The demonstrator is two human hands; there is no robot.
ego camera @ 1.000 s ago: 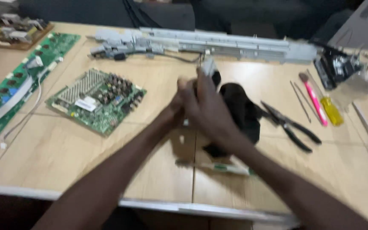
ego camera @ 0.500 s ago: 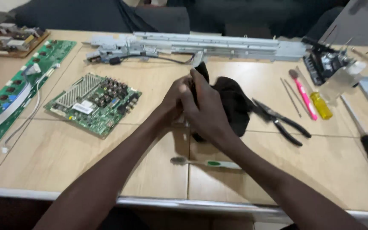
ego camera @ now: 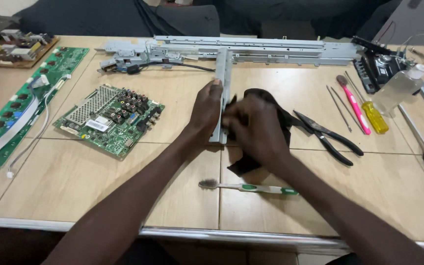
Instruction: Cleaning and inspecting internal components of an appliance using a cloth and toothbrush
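Wooden table (ego camera: pixel 99 196), circuit board (ego camera: pixel 110 119), toothbrush (ego camera: pixel 246 187), pliers (ego camera: pixel 327 136)

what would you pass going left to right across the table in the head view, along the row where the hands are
long green circuit board → square green circuit board → left hand → grey metal bracket → right hand on a black cloth → black pliers → pink-handled tool → yellow-handled screwdriver

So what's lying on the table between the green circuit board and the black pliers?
In the head view, the grey metal bracket stands between the green circuit board and black pliers, with both hands, left hand and right hand, and a black cloth on it.
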